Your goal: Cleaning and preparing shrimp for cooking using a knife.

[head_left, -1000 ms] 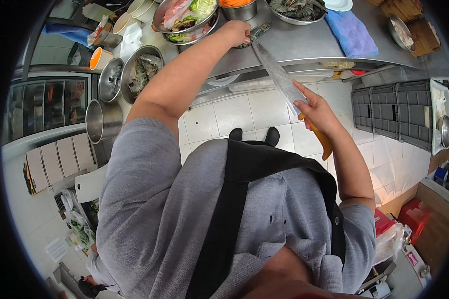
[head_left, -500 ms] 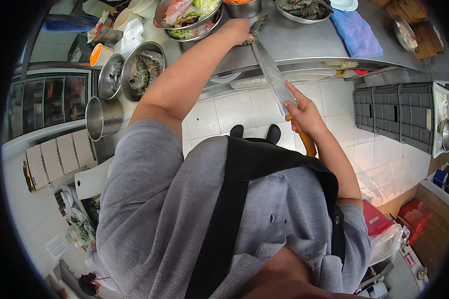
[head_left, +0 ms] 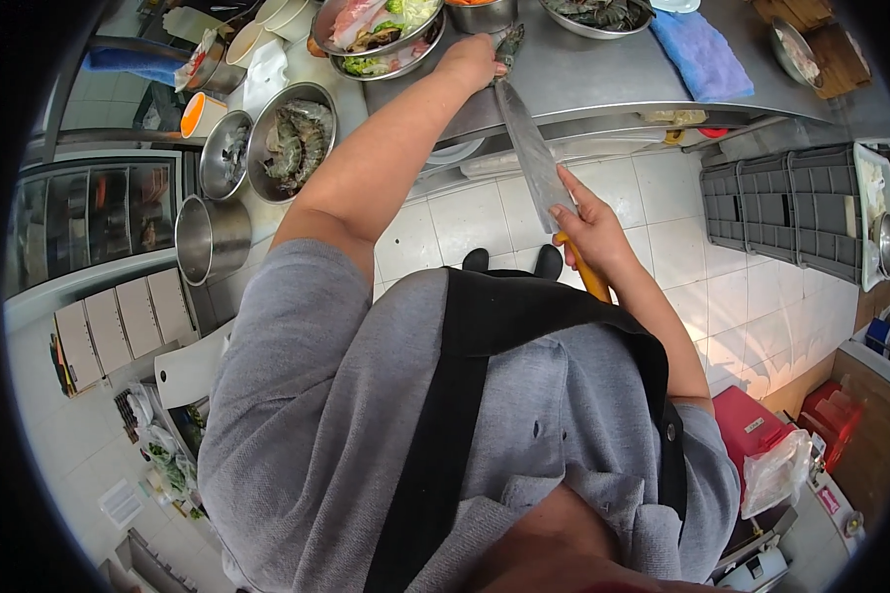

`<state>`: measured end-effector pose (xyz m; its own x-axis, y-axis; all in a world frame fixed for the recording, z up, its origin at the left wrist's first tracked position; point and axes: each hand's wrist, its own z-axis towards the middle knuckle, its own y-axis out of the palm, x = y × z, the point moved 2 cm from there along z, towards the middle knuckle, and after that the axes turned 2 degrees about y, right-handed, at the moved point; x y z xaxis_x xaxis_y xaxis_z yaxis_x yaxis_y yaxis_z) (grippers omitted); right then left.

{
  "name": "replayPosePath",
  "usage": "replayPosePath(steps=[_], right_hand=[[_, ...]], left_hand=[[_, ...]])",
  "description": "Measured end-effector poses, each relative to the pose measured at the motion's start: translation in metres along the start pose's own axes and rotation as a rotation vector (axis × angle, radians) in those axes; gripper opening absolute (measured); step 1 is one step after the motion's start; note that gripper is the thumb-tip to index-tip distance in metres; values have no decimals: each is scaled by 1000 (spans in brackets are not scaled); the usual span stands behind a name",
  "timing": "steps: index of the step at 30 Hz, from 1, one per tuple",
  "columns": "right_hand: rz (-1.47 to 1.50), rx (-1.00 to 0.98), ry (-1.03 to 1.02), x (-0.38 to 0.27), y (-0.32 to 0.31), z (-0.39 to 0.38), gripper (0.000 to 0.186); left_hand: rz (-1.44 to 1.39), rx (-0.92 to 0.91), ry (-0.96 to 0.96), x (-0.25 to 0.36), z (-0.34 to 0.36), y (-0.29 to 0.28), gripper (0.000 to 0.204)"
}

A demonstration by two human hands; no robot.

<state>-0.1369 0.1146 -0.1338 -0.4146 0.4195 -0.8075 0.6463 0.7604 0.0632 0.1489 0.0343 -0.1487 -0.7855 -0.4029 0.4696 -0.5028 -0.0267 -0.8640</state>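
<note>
My left hand (head_left: 473, 62) is closed on a dark raw prawn (head_left: 509, 43) at the worktop's near edge; its fingertips are partly hidden. Wrapped round the yellow handle (head_left: 585, 269) of a large knife is my right hand (head_left: 595, 223), its index finger stretched along the blade's spine. The broad steel blade (head_left: 530, 148) slants away from me, over the counter edge, and its tip meets the prawn beside my left fingers. Whether the tip has cut in, I cannot tell. More whole prawns (head_left: 603, 12) fill a steel bowl at the far right of my left hand.
Left of my arm stand a bowl of prawns (head_left: 302, 138), a smaller bowl with greyish pieces (head_left: 229, 155) and a steel pot (head_left: 213, 239). Bowls of meat and greens (head_left: 381, 25) sit far ahead. A blue-purple cloth (head_left: 702, 57) lies on the steel worktop (head_left: 603, 74). Grey crates (head_left: 781, 210) stand right.
The knife and my right hand have shifted slightly left, the tip staying at the prawn. My left hand keeps its hold. The whole view has moved a little.
</note>
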Motion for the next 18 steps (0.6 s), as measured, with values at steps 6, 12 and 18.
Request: replayPosePath(steps=[6,12,18], right_hand=[[-103,44,-30,-4,-14,6,55],[-190,36,-16,-17,-14,-1,55],[-158,56,-8,-14,-5,5,55]], left_hand=[[-12,-74,42,-20,-8,-11,28],[205,-210,173,2,-12,-18,17],[347,-363,262,4,2,-17,20]])
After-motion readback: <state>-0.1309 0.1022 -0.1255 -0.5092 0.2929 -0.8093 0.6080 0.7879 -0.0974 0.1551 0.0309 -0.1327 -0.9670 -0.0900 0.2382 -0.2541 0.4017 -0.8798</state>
